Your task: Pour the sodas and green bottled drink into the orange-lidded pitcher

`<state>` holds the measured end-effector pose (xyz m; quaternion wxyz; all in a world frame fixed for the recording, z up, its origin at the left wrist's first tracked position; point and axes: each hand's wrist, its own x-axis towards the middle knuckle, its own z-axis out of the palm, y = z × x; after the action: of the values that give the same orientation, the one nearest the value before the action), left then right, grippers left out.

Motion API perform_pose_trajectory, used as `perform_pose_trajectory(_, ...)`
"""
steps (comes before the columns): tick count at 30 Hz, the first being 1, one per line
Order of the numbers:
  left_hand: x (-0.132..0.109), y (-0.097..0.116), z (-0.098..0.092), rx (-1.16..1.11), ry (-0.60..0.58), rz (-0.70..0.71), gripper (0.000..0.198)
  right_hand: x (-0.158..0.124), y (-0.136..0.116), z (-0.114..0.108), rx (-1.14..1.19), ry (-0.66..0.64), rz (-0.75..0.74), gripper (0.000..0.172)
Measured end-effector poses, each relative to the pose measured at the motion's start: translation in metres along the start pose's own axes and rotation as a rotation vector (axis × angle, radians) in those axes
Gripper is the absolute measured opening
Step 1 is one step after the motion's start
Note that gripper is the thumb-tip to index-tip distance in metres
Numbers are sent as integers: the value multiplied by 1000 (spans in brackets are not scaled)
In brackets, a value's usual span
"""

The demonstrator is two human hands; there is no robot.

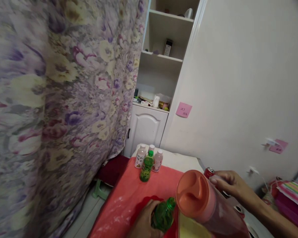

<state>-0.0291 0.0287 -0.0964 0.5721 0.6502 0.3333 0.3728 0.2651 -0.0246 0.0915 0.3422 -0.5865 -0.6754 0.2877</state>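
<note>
My left hand is wrapped around a green plastic bottle, tilted with its neck up and to the right. My right hand is closed on a red drink can, whose top shows beyond the fingers. Between the hands stands a large see-through pitcher with an orange lid, which hides part of the can. A second green bottle with a green cap stands upright farther back, beside several white-capped bottles.
A red cloth covers much of the table. More cans stand right of the pitcher, and a yellow item lies below it. A floral curtain hangs at left; a white cabinet stands behind. A green stool is on the floor.
</note>
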Motion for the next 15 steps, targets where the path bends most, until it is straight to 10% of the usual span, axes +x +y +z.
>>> perform_pose_trajectory(15, 1, 2, -1, 13, 2, -24, 74, 0, 3, 0, 22, -1, -16, 51)
